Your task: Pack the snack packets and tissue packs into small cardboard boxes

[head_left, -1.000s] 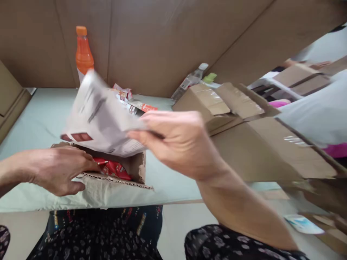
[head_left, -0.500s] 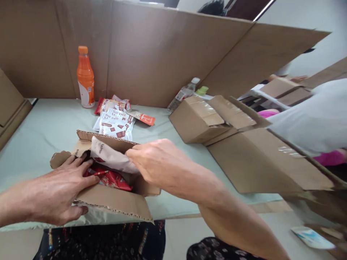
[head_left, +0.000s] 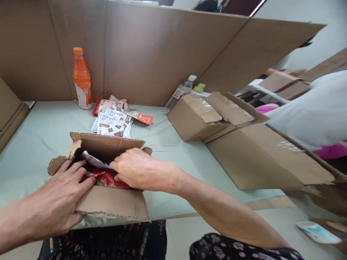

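Note:
An open cardboard box (head_left: 114,204) stands near the table's front edge, flaps folded out. My left hand (head_left: 61,195) grips its left front corner, fingers reaching over the rim and thumb below the front flap. In the box lies a red snack packet (head_left: 108,179). Behind it, a whitish sachet (head_left: 93,160) is sunk mostly below the rim. My right hand (head_left: 141,169) is inside the box with its fingers closed on the sachet's right end; the fingertips are partly hidden. Just behind the box lie several white sachets (head_left: 115,126), a red-and-cream snack packet (head_left: 104,106) and an orange-ended packet (head_left: 143,117).
An orange drink bottle (head_left: 82,83) stands by the tall cardboard screen (head_left: 162,54). A clear plastic bottle (head_left: 180,94) leans at the back, near a green cap (head_left: 199,87). Cardboard boxes (head_left: 244,159) occupy the right side. A person in a white sleeve (head_left: 311,112) is beyond them.
My right hand has moved left and down into the box, lowering the whitish sachet behind the red packet. The left hand stays at the box's corner. The view has shifted slightly.

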Tool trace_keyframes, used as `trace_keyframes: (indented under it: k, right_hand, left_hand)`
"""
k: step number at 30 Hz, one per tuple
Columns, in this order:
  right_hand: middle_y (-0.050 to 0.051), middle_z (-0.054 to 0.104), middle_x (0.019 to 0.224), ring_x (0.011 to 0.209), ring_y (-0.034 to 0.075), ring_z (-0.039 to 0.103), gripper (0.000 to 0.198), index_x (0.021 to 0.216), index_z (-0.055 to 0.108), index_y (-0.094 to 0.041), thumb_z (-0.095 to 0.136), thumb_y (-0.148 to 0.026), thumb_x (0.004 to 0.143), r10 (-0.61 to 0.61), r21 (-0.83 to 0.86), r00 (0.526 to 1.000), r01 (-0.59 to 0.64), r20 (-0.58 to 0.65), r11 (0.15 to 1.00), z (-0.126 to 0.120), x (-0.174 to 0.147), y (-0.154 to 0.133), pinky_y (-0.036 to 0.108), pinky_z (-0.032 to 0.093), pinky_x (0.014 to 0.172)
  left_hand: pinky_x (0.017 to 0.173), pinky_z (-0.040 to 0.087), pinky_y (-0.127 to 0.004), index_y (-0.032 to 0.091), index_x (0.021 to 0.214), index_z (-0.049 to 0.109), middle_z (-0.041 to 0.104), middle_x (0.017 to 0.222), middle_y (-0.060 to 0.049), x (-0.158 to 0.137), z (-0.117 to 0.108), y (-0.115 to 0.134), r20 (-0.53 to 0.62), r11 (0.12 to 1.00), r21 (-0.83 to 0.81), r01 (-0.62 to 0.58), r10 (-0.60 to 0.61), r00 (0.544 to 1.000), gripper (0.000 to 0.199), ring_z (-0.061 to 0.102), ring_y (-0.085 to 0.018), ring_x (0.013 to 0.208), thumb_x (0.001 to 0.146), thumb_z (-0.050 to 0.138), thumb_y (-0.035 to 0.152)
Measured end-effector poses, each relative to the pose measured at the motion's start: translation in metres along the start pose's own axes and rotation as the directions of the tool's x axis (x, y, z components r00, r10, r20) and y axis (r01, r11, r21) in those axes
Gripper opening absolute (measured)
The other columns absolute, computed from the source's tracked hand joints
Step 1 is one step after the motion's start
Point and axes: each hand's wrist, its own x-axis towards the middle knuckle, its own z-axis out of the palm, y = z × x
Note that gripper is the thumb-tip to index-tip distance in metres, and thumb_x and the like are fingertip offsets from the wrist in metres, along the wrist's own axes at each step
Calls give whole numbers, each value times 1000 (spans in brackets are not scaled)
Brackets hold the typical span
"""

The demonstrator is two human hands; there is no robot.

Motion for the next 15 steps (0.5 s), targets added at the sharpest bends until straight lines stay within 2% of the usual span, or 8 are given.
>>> trace_keyframes:
  k: [2,5,6,7,9,11,13,15]
  right_hand:
    - [8,83,101,93,23,78,15,105,79,-17,66,-17,100,-42,98,952,75,-303,992,1,-14,12,35,58,83]
    - [5,83,102,91,19,76,20,107,80,-21,61,-25,104,166,299,637,106,-753,949,3,-24,45,33,58,87]
    - [5,83,101,90,19,76,22,108,80,-21,59,-27,105,264,368,557,82,-788,926,6,-20,60,33,58,86]
    - [5,83,102,90,19,75,24,109,80,-21,58,-29,105,344,429,536,38,-771,902,9,-11,76,33,57,85]
    - [7,82,112,101,21,75,26,115,78,-18,57,-27,103,447,499,640,-114,-624,859,19,17,106,33,55,91]
    - [12,77,131,119,24,71,33,128,73,-15,64,-26,98,489,486,775,-273,-401,830,33,52,131,34,51,101]
    - [17,72,140,128,29,66,48,135,68,-13,75,-29,90,494,456,832,-347,-254,819,47,85,144,37,49,105]
    - [21,71,139,128,33,65,58,135,66,-10,82,-28,83,488,451,846,-357,-215,818,58,108,146,39,48,104]
  left_hand:
    - [99,60,-64,18,107,74,71,113,-16,0,-2,2,-20,1000,-5,19,-19,1000,44,67,-40,112,65,63,14]
    - [89,64,-54,20,105,73,67,127,-18,-1,-3,1,-132,1000,6,-31,31,991,46,66,-40,116,62,62,11]
    - [94,64,-57,20,105,73,62,142,-20,-1,-4,0,-170,998,23,-61,64,983,46,62,-44,128,61,63,11]
    - [99,61,-60,19,104,73,54,155,-21,-1,-4,-2,-193,995,41,-93,99,976,45,54,-48,140,61,64,11]
    - [107,57,-65,19,106,73,42,168,-22,0,-6,-6,-184,988,66,-142,152,971,44,42,-52,152,62,66,14]
    - [107,57,-68,19,110,73,47,164,-25,1,-8,-9,-123,986,75,-146,155,980,47,46,-53,151,63,68,17]
    - [106,57,-70,19,109,74,57,155,-25,4,-10,-9,-55,992,67,-105,108,993,47,53,-52,145,62,69,18]
    - [108,54,-72,21,102,74,64,146,-23,7,-11,-6,-5,999,34,-31,32,999,42,58,-52,138,61,71,19]
